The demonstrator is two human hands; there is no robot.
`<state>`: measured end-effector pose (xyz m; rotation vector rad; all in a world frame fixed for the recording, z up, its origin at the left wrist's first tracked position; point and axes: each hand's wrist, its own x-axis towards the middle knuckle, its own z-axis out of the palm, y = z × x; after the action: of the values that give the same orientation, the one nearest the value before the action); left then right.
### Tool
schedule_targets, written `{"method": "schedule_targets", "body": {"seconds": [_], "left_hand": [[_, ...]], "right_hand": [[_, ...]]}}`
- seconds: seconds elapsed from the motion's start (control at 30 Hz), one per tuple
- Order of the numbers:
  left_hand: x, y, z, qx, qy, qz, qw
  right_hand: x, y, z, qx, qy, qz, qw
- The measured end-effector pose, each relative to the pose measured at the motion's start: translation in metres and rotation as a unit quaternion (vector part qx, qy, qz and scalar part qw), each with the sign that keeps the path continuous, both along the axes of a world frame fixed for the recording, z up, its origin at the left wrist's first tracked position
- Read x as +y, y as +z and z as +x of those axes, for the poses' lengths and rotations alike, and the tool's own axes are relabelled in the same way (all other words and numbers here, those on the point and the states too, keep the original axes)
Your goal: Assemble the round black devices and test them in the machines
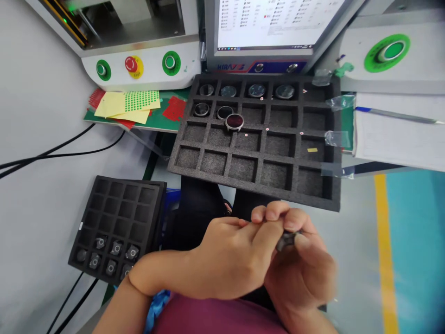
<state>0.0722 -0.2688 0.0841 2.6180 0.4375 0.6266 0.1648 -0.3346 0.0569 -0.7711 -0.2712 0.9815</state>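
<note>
My left hand [239, 260] and my right hand [302, 264] meet in front of my body, just below the near edge of a dark foam tray [215, 174]. Pinched between them is a small dark piece that looks like a watch case [285, 240]; fingers cover most of it. My right thumb presses on its side, and the left fingers close over it from the left. In the tray, several round watch heads sit in the two far rows. One watch head [234, 122] with a dark reddish face rests on the dividers, tilted beside another.
A second foam tray [149, 204] at lower left holds several wrapped pieces. Behind the large tray stand a monitor [264, 28] and a machine panel with a red stop button [131, 64]. Sticker sheets [121, 106] lie left; a pen [399, 115] lies on paper at right.
</note>
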Motion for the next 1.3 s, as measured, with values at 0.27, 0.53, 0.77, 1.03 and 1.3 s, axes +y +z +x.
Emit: {"method": "schedule_targets", "body": {"seconds": [0.27, 0.53, 0.77, 1.03, 1.3], "left_hand": [[-0.007, 0.017, 0.013, 0.012, 0.053, -0.041, 0.998], [-0.008, 0.015, 0.018, 0.035, 0.044, -0.057, 0.997], [-0.015, 0.008, 0.023, 0.008, 0.090, -0.031, 0.995], [0.028, 0.016, -0.001, -0.017, -0.043, -0.500, 0.865], [0.038, -0.008, 0.009, -0.023, -0.060, -0.827, 0.559]], "right_hand": [[-0.017, 0.001, 0.013, -0.038, 0.054, -0.049, 0.997], [-0.008, 0.007, 0.008, -0.023, 0.001, -0.087, 0.996], [-0.012, -0.001, 0.002, -0.026, -0.034, -0.090, 0.995], [-0.002, -0.002, 0.013, -0.217, -0.002, -0.028, 0.976], [0.009, -0.007, 0.019, -0.266, -0.056, 0.056, 0.961]]}}
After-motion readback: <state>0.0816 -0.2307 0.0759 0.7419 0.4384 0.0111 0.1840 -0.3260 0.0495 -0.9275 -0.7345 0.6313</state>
